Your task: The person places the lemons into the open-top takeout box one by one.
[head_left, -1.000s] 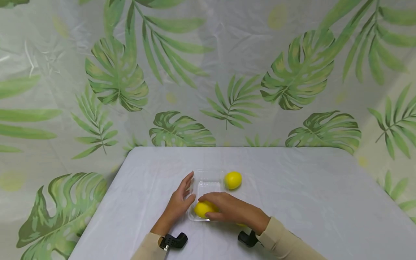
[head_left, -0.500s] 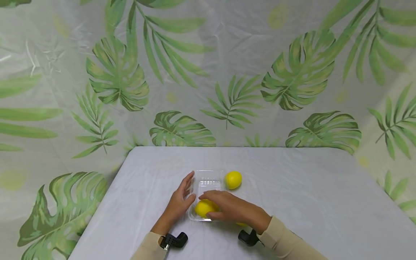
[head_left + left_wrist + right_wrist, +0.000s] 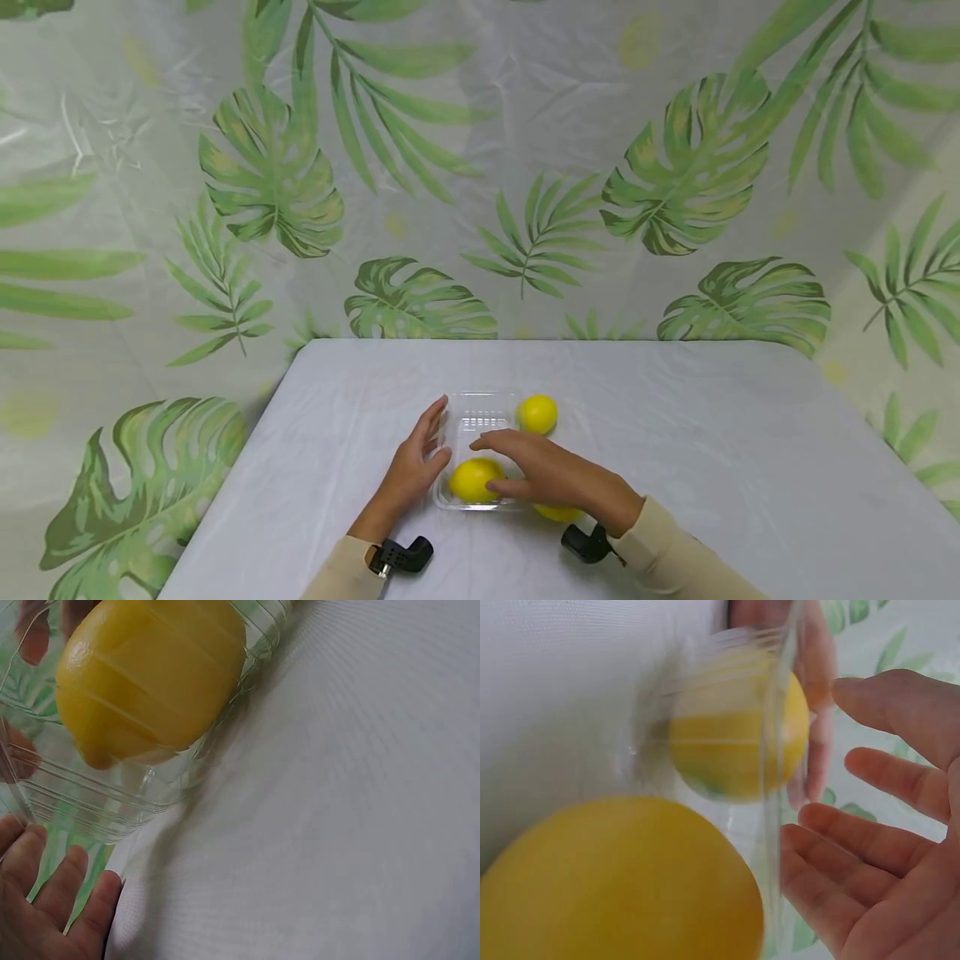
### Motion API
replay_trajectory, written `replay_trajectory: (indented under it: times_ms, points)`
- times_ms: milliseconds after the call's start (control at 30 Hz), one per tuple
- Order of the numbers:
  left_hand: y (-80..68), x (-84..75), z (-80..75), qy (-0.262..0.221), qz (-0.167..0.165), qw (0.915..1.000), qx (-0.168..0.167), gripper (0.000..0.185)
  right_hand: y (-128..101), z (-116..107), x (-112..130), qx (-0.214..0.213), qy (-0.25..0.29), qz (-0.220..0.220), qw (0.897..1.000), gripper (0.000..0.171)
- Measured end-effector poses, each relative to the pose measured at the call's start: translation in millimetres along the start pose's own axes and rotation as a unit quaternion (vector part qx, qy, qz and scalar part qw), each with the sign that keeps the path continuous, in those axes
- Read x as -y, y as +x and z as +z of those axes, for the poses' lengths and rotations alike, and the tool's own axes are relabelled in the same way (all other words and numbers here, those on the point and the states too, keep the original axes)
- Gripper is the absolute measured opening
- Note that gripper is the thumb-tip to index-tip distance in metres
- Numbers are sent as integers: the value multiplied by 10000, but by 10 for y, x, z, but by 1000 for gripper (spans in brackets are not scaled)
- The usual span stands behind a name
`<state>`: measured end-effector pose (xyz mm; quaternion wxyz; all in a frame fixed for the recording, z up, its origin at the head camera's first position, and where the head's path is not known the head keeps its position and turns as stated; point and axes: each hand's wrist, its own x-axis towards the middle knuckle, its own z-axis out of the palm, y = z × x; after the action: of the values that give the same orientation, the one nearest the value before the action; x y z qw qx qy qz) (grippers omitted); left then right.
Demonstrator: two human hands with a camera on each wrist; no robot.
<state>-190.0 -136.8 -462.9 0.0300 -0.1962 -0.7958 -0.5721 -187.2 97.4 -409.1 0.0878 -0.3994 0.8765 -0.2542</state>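
Beside the clear tray [image 3: 480, 407], the right hand [image 3: 551, 477] hovered open (holding nothing), half-hiding a lemon [image 3: 557, 512]; the left hand [image 3: 415, 461] pressed flat.

From head height we look down the table [image 3: 675, 433]; both wrist views sit close, sharing the clear tray [image 3: 112, 802] and its lemon [image 3: 150, 675]
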Motion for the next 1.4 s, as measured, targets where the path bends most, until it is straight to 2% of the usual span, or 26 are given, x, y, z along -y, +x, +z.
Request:
replay_trajectory:
  times_ms: [433,767,1100,1400]
  points:
    - [-1,1,14,-33,-30,10000,-53,68,-210,-152,-87,-565,250,-366,9974,46]
    - [-3,-15,14,-27,-17,10000,-43,68,-368,-188,-122,-809,311,-82,9962,46]
    - [3,-5,17,-35,-99,9999,-64,68,-477,-200,-173,-944,193,-45,9953,50]
    - [-4,3,22,-17,-60,9999,-118,68,-598,-206,-245,-992,308,-34,9946,54]
